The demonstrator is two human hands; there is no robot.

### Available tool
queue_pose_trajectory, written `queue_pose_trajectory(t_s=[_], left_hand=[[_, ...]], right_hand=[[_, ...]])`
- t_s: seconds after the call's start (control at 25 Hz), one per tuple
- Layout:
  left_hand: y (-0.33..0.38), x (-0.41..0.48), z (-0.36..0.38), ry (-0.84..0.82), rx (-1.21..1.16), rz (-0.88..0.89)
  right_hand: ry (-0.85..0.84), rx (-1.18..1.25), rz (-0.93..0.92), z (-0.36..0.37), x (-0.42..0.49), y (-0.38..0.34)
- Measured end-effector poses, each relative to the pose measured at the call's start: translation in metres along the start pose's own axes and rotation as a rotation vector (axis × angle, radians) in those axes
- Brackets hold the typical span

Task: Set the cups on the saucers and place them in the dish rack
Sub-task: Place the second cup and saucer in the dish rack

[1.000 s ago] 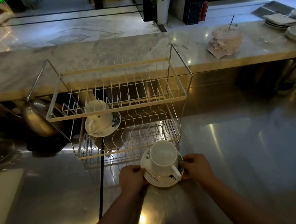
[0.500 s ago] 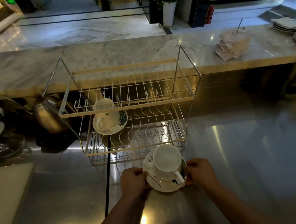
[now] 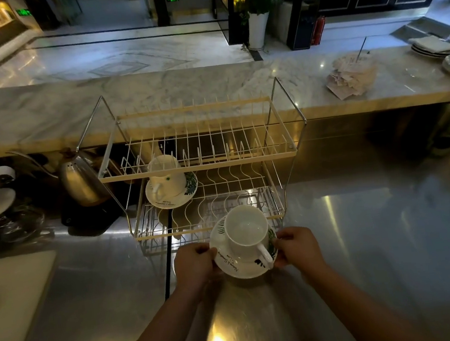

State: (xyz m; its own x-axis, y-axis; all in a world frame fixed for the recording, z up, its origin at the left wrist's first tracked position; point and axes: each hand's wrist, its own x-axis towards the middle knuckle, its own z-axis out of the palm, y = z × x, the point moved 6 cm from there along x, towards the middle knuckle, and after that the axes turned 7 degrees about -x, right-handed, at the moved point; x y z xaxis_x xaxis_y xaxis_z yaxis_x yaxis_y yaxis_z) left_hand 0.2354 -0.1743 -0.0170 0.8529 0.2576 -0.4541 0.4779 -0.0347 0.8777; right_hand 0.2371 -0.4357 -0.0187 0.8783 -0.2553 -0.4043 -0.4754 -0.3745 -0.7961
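**Two hands, one saucer, rack just ahead**

Two hands carry the load. The left hand [image 3: 194, 264] pinches the saucer [image 3: 237, 268] rim at 9 o'clock and the right hand [image 3: 297, 248] pinches it at 3 o'clock, both clamped on the rim, not on the cup [image 3: 247, 230]. Gripping opposite edges probably keeps the saucer level so the loose cup does not slide. The cup stands upright on the saucer, mouth up, handle toward 5 o'clock.

The pair sits at the front edge of the rack [image 3: 199, 167], overlapping the lower tier's front rail at its right end; whether it rests on the counter [image 3: 376, 238] or is lifted I cannot tell.

Another cup [image 3: 166, 176] on its saucer [image 3: 189, 186] already lies in the lower tier, at 11 o'clock from the hands, leaving free wires to its right. That gap looks like the intended spot.
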Motion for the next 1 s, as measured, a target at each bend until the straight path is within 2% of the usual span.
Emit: queue_pose_trajectory(t_s=[0.28, 0.6, 0.8, 1.0], left_hand=[[0.023, 0.031, 0.000, 0.005, -0.083, -0.041], [0.036, 0.085, 0.009, 0.029, -0.121, -0.115], [0.039, 0.111, 0.024, 0.084, -0.080, -0.108], [0.038, 0.117, 0.031, 0.107, -0.046, -0.085]], right_hand=[[0.031, -0.010, -0.031, 0.011, 0.030, -0.030], [0.063, 0.017, 0.088, 0.031, 0.079, -0.042], [0.105, -0.125, 0.138, 0.034, 0.102, -0.048], [0.175, -0.225, 0.073, 0.033, 0.109, -0.054]])
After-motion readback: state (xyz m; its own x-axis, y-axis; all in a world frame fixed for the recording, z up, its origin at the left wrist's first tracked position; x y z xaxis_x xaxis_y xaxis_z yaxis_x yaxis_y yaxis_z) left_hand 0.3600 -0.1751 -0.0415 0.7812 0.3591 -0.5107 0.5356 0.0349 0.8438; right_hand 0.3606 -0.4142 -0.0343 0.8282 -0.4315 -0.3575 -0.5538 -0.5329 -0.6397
